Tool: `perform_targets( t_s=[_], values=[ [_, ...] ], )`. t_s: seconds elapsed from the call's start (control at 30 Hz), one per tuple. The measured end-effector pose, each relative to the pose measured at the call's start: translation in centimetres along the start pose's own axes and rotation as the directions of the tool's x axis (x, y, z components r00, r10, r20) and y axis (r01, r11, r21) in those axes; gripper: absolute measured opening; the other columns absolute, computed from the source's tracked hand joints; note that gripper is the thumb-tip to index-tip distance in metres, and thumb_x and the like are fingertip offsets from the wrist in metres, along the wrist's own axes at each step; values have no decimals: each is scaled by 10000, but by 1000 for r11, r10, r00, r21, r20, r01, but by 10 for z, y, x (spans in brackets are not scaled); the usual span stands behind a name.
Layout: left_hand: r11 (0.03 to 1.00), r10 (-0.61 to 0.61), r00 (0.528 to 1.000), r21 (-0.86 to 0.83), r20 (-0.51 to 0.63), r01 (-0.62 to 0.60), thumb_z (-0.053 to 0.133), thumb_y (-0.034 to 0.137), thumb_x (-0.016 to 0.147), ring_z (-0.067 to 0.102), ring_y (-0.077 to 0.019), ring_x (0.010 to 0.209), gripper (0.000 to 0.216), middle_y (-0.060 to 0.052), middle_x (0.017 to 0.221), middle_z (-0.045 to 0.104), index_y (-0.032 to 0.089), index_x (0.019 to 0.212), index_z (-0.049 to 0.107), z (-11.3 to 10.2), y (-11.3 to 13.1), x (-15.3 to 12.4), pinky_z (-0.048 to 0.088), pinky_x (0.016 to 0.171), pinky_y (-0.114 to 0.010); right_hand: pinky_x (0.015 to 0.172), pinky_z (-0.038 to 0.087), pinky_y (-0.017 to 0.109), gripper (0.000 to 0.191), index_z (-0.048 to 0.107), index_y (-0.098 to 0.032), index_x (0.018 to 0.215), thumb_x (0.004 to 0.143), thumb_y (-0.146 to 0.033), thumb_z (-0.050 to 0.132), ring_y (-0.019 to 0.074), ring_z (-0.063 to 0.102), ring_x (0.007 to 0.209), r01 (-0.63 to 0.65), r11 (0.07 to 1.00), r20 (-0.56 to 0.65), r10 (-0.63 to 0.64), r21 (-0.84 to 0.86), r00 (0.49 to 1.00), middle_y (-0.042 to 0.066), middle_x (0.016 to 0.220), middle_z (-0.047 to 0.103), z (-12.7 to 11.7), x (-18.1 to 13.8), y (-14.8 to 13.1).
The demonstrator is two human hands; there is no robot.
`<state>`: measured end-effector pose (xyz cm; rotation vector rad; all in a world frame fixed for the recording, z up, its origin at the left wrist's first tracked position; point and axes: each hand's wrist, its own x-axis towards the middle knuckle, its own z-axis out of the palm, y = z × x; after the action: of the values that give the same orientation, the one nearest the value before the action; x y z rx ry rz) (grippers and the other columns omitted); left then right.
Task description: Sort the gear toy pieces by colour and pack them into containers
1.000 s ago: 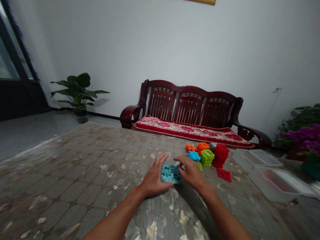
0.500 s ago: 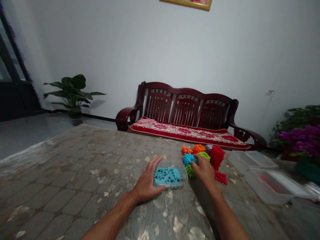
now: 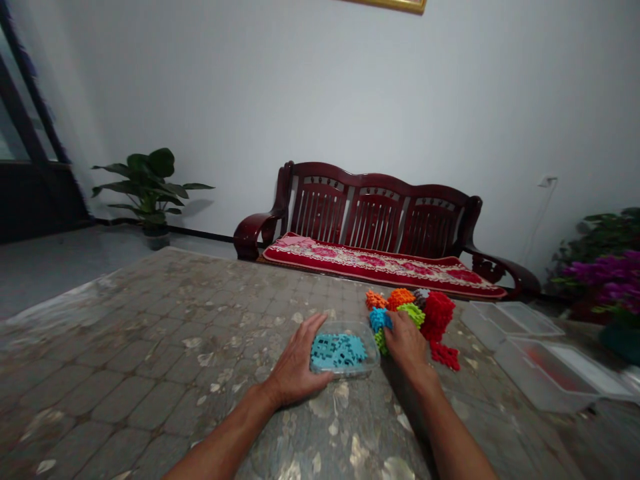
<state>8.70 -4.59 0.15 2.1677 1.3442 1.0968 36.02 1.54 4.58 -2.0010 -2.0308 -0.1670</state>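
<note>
While the left hand (image 3: 299,363) clasps a clear plastic tub (image 3: 373,351) of teal interlocking pieces (image 3: 340,351), right hand (image 3: 406,341) at a blue cluster (image 3: 378,319), its grip too hidden to tell

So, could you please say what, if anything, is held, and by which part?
The left hand holds the clear plastic container by its left end; whether the right hand grips blue pieces is unclear.

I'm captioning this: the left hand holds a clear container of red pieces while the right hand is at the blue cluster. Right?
Not quite: the head view shows teal pieces, not red, in the clear container. The left hand does hold it, and the right hand is at the blue cluster.
</note>
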Motion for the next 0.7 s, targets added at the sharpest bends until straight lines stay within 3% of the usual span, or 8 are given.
perform_targets(
  t_s=[0.17,0.43,0.53,0.7],
  values=[
    [1000,3,1000,3,-2,-3,758,177,679,340,-363,1536,1039,-171,1646,340,230,1593,267,-1,0,0,288,1276,-599,814,419,261,302,720,-199,1132,939,-108,505,195,609,1007,13,998,-42,-11,54,999,81,1117,650,10,2,8],
    [1000,14,1000,1,-18,-14,775,212,684,367,-356,1518,1026,-160,1630,365,213,1592,297,-2,1,-1,320,1271,-576,887,493,337,280,767,-183,1033,905,-205,519,233,650,951,224,915,-346,-102,334,933,97,970,725,12,7,12],
    [1000,25,999,-4,-27,-25,771,201,680,377,-355,1511,1023,-157,1622,375,212,1590,305,-1,2,-1,328,1268,-570,914,516,351,299,783,-192,1041,894,-270,534,242,691,980,211,861,-311,-65,462,948,99,1023,774,6,4,-2],
    [999,51,998,-1,-46,-51,751,173,667,402,-345,1493,1021,-144,1602,402,228,1588,313,-1,0,-1,348,1259,-559,875,549,346,307,809,-224,1011,854,-313,561,246,743,938,99,802,-127,-29,589,992,67,1025,812,9,-4,-23]
  ],
)
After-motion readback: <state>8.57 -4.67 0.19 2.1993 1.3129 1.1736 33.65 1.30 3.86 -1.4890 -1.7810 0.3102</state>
